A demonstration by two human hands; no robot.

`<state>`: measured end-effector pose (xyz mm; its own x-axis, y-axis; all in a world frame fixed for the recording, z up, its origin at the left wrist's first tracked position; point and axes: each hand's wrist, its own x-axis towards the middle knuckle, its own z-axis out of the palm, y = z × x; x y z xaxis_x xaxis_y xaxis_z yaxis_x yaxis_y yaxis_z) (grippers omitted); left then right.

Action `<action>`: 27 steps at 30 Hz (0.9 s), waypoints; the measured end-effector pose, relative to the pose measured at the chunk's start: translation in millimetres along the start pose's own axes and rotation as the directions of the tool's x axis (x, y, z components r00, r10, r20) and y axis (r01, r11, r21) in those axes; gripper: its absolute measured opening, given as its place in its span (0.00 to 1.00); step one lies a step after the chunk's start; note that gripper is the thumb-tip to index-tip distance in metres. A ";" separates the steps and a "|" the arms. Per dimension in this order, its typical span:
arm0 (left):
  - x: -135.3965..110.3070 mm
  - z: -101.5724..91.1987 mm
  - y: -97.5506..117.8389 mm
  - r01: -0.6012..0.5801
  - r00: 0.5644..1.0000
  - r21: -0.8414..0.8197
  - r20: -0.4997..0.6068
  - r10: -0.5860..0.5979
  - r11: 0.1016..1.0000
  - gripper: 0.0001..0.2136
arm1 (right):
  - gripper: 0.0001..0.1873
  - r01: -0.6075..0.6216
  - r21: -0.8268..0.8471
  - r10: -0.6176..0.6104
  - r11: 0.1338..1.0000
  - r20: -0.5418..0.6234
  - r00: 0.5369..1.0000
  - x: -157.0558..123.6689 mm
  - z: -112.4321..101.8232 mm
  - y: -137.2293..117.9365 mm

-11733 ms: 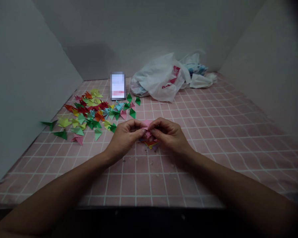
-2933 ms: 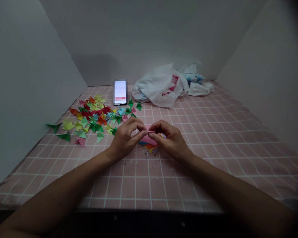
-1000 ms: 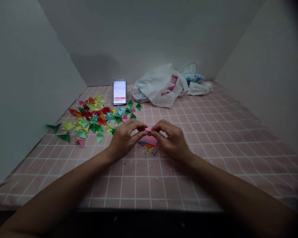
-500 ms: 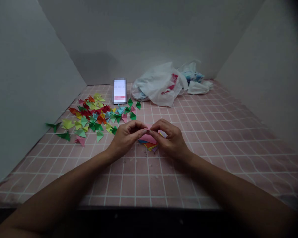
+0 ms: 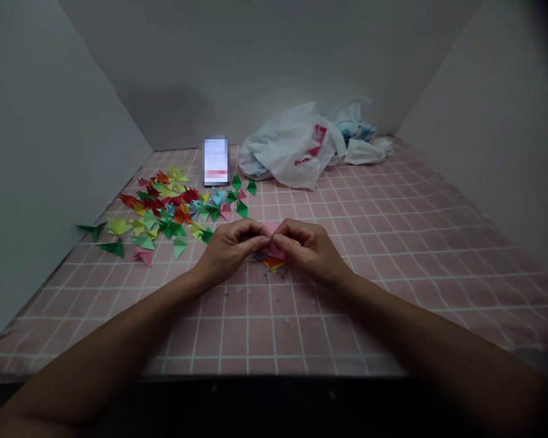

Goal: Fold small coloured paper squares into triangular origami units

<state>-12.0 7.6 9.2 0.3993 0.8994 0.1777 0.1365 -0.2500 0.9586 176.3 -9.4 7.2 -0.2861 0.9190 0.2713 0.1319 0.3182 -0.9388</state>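
My left hand (image 5: 231, 246) and my right hand (image 5: 308, 246) meet at the middle of the table, fingertips pinched together on a small pink paper piece (image 5: 272, 240). Both hands are closed on it. Right under the hands lies a small stack of coloured paper squares (image 5: 274, 264), partly hidden by my fingers. To the left spreads a heap of folded paper triangles (image 5: 173, 210) in green, yellow, red, blue and pink.
A pink checked cloth (image 5: 393, 243) covers the table. A phone (image 5: 216, 161) with a lit screen stands at the back. White plastic bags (image 5: 296, 146) lie at the back right. Grey walls close in on three sides. Small crumbs dot the cloth near my wrists.
My fingertips have drawn closer together on the pink paper, and the view has shifted slightly. The heap and the phone have not moved.
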 end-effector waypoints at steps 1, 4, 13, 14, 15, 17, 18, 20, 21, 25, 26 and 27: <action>0.1 -0.8 0.1 -0.008 1.000 0.007 0.007 0.008 1.000 0.04 | 0.12 -0.001 -0.010 0.001 1.000 0.004 1.000 0.3 -0.5 -1.1; 1.0 -3.7 2.1 -0.028 0.999 0.020 0.037 0.027 0.999 0.04 | 0.12 -0.006 -0.026 0.007 1.000 0.017 1.000 0.4 -1.8 -4.1; 3.4 -7.5 7.7 -0.066 0.995 0.046 0.083 0.062 0.997 0.04 | 0.13 0.103 -0.181 -0.099 0.978 0.030 0.995 0.8 -4.2 -3.4; 3.0 -7.1 8.2 -0.053 0.995 0.028 0.089 0.051 0.998 0.05 | 0.13 0.136 -0.214 -0.132 0.967 0.032 0.991 0.7 -4.6 -3.3; 2.5 -6.6 8.6 -0.045 0.995 0.014 0.092 0.043 0.999 0.05 | 0.13 0.166 -0.243 -0.164 0.956 0.032 0.986 0.5 -4.9 -3.3; 1.8 -6.0 9.4 -0.043 0.995 0.006 0.089 0.042 0.999 0.06 | 0.13 0.206 -0.279 -0.205 0.938 0.035 0.978 0.0 -5.4 -2.9; 1.6 -5.8 9.6 -0.047 0.995 0.009 0.086 0.046 0.999 0.07 | 0.12 0.214 -0.285 -0.212 0.934 0.036 0.977 -0.2 -5.5 -2.4; 1.6 -5.8 9.7 -0.053 0.995 0.025 0.081 0.051 0.998 0.07 | 0.12 0.212 -0.283 -0.210 0.935 0.040 0.977 -0.5 -5.3 -0.9; 1.6 -6.0 9.6 -0.055 0.995 0.033 0.081 0.052 0.998 0.07 | 0.12 0.210 -0.282 -0.207 0.936 0.042 0.977 -0.4 -5.0 0.0; 1.7 -7.0 8.0 -0.039 0.994 0.026 0.102 0.037 0.999 0.08 | 0.14 0.217 -0.302 -0.219 0.928 0.029 0.975 -0.1 -3.3 2.2; 1.6 -7.1 7.5 -0.035 0.994 0.018 0.107 0.033 0.999 0.08 | 0.15 0.216 -0.307 -0.220 0.927 0.023 0.975 -0.2 -2.7 2.4; 1.5 -6.9 7.0 -0.035 0.993 0.019 0.111 0.033 0.999 0.08 | 0.15 0.209 -0.310 -0.214 0.928 0.018 0.977 -0.5 -2.2 2.4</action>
<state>-16.7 9.7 17.7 0.5021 0.8452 0.1832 0.1398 -0.2884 0.9473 178.8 -8.6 5.2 -0.3243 0.8253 0.4623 0.3565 0.5593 -0.7484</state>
